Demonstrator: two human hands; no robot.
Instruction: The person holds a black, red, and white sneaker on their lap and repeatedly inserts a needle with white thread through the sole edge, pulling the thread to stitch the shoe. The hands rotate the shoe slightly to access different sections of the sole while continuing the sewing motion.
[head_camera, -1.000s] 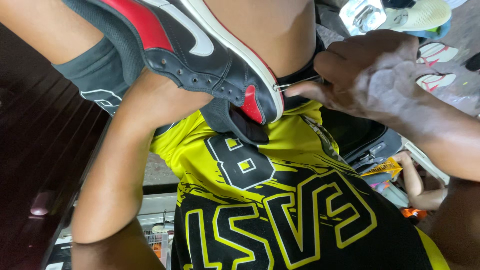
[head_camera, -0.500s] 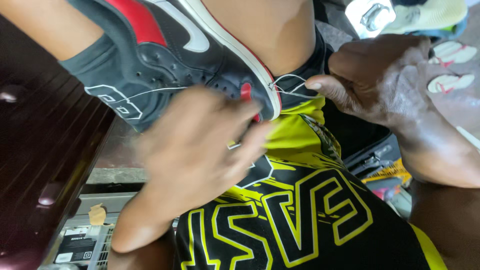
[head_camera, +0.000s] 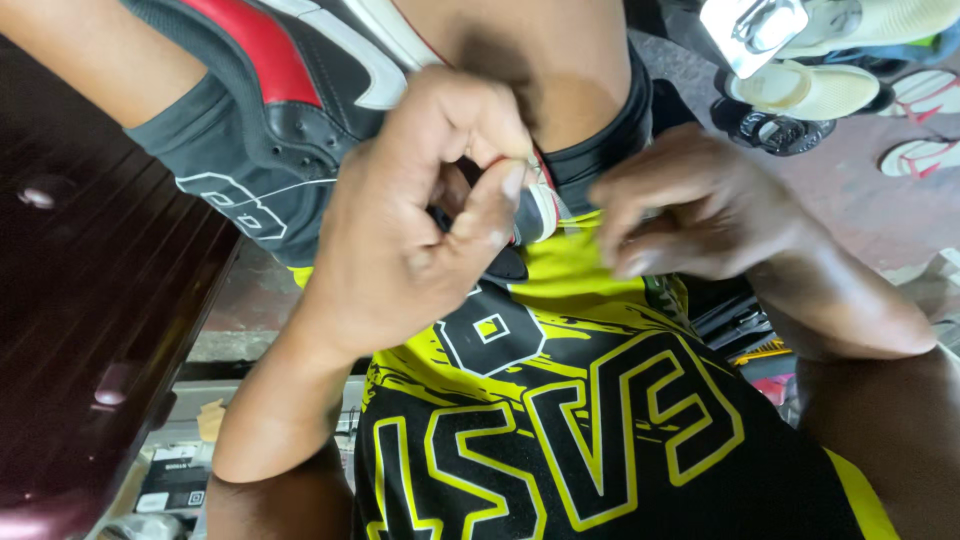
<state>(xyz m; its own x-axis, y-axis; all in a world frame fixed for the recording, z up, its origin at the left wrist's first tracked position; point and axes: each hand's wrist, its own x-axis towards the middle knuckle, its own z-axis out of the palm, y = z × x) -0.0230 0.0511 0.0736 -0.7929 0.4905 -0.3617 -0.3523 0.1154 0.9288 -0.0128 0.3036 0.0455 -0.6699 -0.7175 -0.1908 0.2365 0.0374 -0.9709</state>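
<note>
Nearest the camera: black jersey with yellow block lettering and a yellow upper panel (head_camera: 560, 420), fills the lower middle of the head view.

Left hand (head_camera: 420, 220) is above it, curled into a loose fist, thumb and forefinger pinched together at the toe end of the black, red and white leather sneaker (head_camera: 290, 90). It appears to grip the toe edge or something thin there; can't tell exactly what's between the fingertips, the hand covers it.

Right hand (head_camera: 700, 210) is just beside the left, fingers half bent and drooping over the yellow panel, nothing visibly held. It is close to the sneaker toe; contact can't be judged, partly blurred.

The sneaker lies against the person's bare leg at top centre, sole edge facing right, toe pointing down toward the jersey. Dark shorts with a white outlined figure (head_camera: 240, 190) sit just under its red side panel.

Left side: dark reddish-brown wooden surface with round studs (head_camera: 90, 300).

Far, top right on the floor: pale cream sandals (head_camera: 810, 85), a black strappy sandal (head_camera: 780, 130), a pink-strapped flip-flop (head_camera: 925, 155).
</note>
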